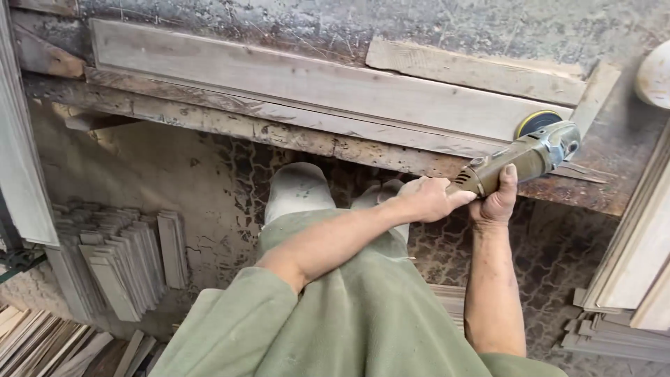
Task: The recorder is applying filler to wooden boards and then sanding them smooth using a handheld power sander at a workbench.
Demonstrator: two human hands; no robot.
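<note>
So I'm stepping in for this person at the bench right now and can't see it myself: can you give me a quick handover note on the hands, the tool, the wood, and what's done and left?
Left hand: gripping the rear handle of the angle sander.
Right hand: wrapped round the sander body from below.
Sander: its yellow-backed disc sits at the right end of the long plank lying on the workbench.
A shorter board lies behind the plank.
Done: cannot tell how much of the plank is sanded.
Left: likely the rest of the plank; stacks of slats sit on the floor.
</note>
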